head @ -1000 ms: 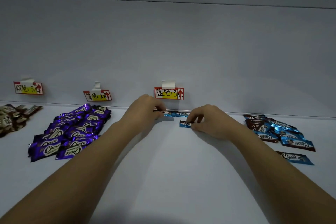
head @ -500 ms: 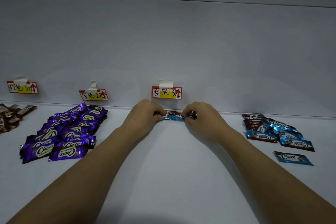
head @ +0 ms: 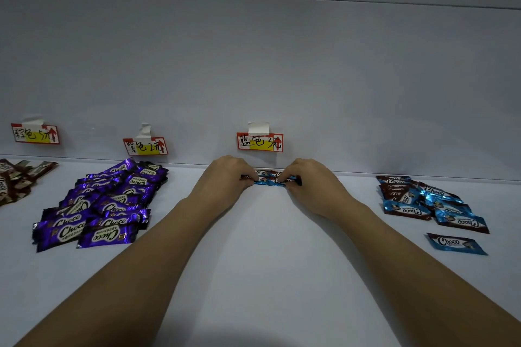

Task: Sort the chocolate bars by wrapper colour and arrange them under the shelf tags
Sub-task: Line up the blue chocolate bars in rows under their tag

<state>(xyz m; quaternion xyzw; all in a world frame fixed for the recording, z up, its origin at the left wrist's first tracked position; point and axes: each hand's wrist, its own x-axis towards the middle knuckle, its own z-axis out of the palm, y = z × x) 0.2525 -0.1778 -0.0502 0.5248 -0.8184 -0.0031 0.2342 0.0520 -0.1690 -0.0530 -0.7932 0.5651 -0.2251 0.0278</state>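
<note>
Blue-wrapped chocolate bars [head: 270, 178] lie against the back wall under the blue shelf tag [head: 259, 142]. My left hand [head: 229, 180] pinches their left end and my right hand [head: 309, 181] pinches their right end. A pile of purple bars [head: 101, 208] sits under the purple tag [head: 145, 146]. Brown bars [head: 19, 177] lie at the far left under the brown tag [head: 35, 134]. At the right, a loose heap of blue bars [head: 428, 201] waits, with one single blue bar [head: 455, 244] lying apart in front of it.
The white shelf surface [head: 267, 262] meets the grey back wall [head: 267, 65] just behind the bars. My forearms cross the front of the shelf from both lower corners.
My right hand carried its blue bar back to the wall, beside the bar under my left hand. Both hands now press the bars together beneath the blue tag.
</note>
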